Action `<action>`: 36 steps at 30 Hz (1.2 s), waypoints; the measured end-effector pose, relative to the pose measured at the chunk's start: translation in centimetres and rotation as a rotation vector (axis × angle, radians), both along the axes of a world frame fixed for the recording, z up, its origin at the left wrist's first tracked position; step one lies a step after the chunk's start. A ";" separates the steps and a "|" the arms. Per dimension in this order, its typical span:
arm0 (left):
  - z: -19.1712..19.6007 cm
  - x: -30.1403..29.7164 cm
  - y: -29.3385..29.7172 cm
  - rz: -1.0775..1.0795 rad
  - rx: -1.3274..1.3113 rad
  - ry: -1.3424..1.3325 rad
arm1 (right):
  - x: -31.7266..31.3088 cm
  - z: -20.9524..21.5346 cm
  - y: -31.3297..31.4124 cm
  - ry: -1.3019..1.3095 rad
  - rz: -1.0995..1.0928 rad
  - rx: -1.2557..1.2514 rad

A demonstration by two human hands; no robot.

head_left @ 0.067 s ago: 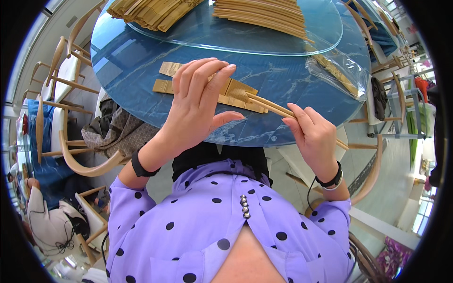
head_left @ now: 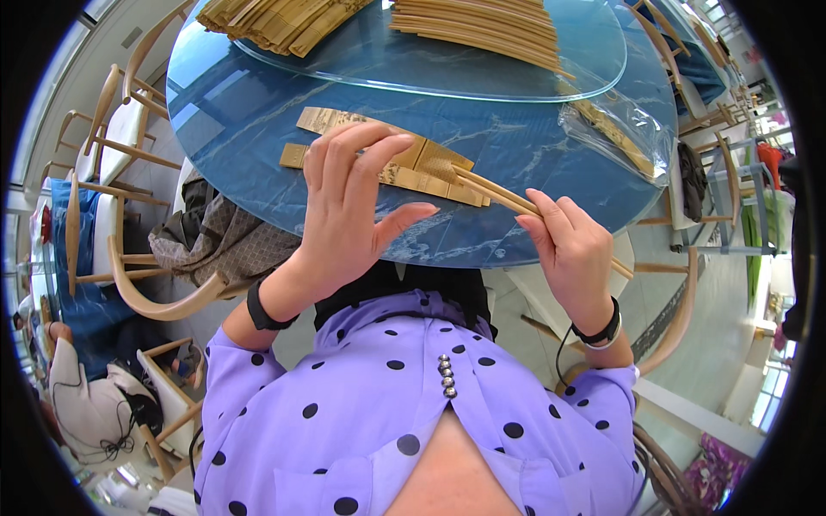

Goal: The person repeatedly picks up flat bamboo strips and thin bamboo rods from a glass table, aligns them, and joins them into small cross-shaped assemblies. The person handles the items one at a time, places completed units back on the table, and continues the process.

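Where the glass disc (head_left: 594,39) sits on the blue table (head_left: 516,129), we take its near edge as our landmark. On our side of that edge, below its middle, lie two gold paper sleeves: the upper sleeve (head_left: 417,151) and, slanting alongside it still nearer to us, the lower sleeve (head_left: 404,178).

Our right hand (head_left: 572,249), below the disc's right part, pinches a pair of chopsticks (head_left: 503,194) between thumb and fingers. Their tips meet the right end of the upper sleeve; we cannot tell whether they are just inside it or resting on it. Nearly all their length lies outside, so we judge the insertion barely begun at most. Our left hand (head_left: 344,198), below the disc's left part, has fingers curved and spread, the thumb well apart, and we see nothing gripped in it. Whether its fingertips touch the sleeves, we cannot tell.

On the disc's left side is a pile of flat gold sleeves (head_left: 301,30), and to its right a row of loose chopsticks (head_left: 473,26); we judge both to be unpaired stock. Against the disc's right edge lies a clear plastic bag (head_left: 651,168) holding a gold packet (head_left: 619,138), though we cannot tell whether that one is filled.
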State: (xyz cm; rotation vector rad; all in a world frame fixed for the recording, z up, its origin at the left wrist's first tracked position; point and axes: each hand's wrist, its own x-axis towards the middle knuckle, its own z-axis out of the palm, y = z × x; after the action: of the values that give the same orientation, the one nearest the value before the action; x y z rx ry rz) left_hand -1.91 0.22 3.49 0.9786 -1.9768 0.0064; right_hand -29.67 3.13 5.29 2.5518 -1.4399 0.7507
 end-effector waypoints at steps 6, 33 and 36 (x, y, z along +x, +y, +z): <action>-3.8 -2.3 3.8 -0.129 0.784 0.828 | 3.9 -2.0 2.4 -0.126 -0.048 0.035; -2.3 -3.2 4.4 -0.185 0.747 1.010 | 5.7 -3.2 4.4 -0.260 -0.016 0.098; -2.8 -2.8 4.2 -0.093 0.723 0.930 | 5.7 -3.3 4.4 -0.263 -0.019 0.092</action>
State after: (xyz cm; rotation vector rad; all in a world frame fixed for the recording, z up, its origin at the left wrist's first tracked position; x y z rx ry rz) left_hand -4.71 4.45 0.65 1.0439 -1.1278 -1.0798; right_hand -23.92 7.50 2.01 2.5789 -1.6053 1.0760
